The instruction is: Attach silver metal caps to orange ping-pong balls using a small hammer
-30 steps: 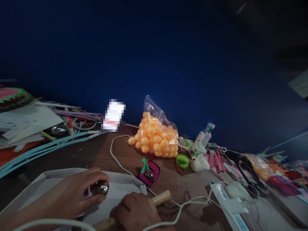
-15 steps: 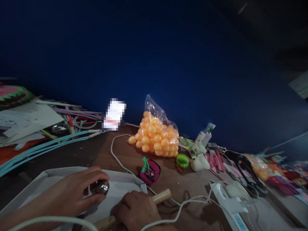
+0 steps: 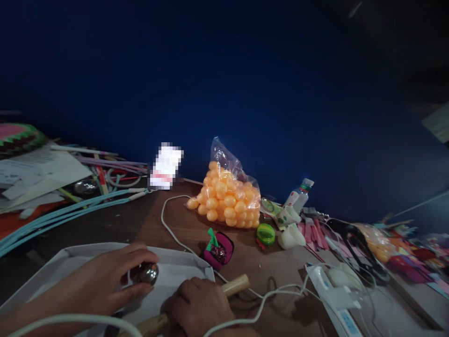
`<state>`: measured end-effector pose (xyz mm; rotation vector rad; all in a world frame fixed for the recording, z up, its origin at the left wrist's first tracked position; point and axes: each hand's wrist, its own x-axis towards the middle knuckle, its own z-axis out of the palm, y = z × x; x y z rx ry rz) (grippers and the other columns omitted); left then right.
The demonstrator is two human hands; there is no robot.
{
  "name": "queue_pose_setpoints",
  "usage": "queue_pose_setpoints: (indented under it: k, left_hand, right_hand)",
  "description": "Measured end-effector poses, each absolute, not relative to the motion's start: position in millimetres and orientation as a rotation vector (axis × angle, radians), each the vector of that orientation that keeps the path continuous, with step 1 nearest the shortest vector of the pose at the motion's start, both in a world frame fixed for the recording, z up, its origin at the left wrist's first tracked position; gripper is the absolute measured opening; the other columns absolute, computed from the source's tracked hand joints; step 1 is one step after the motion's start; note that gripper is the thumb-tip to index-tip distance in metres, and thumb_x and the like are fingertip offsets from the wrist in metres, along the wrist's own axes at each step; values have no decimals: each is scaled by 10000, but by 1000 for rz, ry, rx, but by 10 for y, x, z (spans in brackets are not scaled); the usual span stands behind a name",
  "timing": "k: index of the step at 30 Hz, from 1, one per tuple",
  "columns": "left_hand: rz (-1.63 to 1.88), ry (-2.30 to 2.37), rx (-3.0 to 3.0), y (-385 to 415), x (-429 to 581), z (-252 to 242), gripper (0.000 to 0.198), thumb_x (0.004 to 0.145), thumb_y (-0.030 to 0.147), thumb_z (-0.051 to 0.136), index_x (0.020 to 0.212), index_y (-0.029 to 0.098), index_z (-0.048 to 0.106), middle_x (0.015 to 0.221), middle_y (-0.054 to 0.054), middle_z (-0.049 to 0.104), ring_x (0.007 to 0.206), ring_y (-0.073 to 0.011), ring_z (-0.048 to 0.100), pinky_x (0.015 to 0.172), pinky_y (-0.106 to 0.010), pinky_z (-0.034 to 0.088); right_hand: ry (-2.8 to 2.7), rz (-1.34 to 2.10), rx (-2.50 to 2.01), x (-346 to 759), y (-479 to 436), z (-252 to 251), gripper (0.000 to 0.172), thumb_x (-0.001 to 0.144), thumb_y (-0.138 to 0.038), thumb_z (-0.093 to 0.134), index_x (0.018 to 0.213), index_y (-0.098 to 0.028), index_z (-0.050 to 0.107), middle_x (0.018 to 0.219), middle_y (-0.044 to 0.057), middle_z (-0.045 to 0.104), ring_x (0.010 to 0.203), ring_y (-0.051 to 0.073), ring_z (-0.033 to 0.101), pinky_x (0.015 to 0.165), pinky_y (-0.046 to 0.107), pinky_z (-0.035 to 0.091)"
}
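Note:
My left hand point(image 3: 101, 281) is curled around a small shiny metal ball point(image 3: 146, 273), holding it over a shallow white paper tray point(image 3: 175, 267) at the near left of the table. My right hand point(image 3: 199, 306) is closed around a wooden handle point(image 3: 236, 284) that lies across the tray's near right corner, its pale end pointing right. Whatever is at the handle's other end is hidden below the frame.
A white cable point(image 3: 168, 224) loops over the brown table. Behind are a bag of orange balls point(image 3: 226, 196), a pink pouch point(image 3: 218, 250), a green ring point(image 3: 265, 234), white cups point(image 3: 290, 236), a bottle point(image 3: 298, 195), a power strip point(image 3: 336, 304), blue tubes point(image 3: 70, 210) and papers point(image 3: 38, 173).
Both hands stay where they were; the view has shifted only slightly.

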<state>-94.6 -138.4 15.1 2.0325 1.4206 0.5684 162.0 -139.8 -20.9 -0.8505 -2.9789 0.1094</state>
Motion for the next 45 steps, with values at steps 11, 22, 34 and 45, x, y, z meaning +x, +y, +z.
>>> queue_pose_setpoints:
  k: [11, 22, 34, 45]
  left_hand:
    - [480, 1410, 2060, -1373, -927, 202, 275, 822, 414, 655, 1038, 252, 709, 920, -5, 747, 668, -170, 681, 643, -262, 493]
    - [633, 1504, 1937, -1369, -947, 155, 319, 847, 474, 616, 1066, 267, 718, 986, -28, 749, 707, -186, 700, 690, -293, 536]
    - [785, 1588, 1854, -1352, -927, 202, 336, 799, 514, 664, 1038, 302, 768, 1029, -46, 774, 857, -247, 731, 768, -332, 561]
    - [869, 1527, 1625, -1433, -811, 356, 375, 800, 560, 659, 1023, 278, 764, 1052, -60, 785, 945, -281, 727, 799, -366, 571]
  right_hand:
    - [-2925, 20, -848, 1620, -1392, -365, 310, 808, -538, 676, 1003, -299, 703, 786, 17, 635, 682, 216, 614, 498, 293, 442]
    - [-2945, 144, -727, 1665, -1366, -284, 433, 867, -624, 577, 1156, -305, 625, 903, 8, 677, 791, 216, 657, 638, 327, 533]
    - [-2291, 144, -1408, 1989, -981, 569, 218, 968, -238, 509, 1063, -227, 705, 1031, 66, 701, 957, 187, 655, 849, 298, 497]
    - [-2855, -7, -1745, 1805, -646, 756, 257, 944, -197, 485, 928, -156, 738, 874, 149, 758, 842, 302, 730, 686, 355, 515]
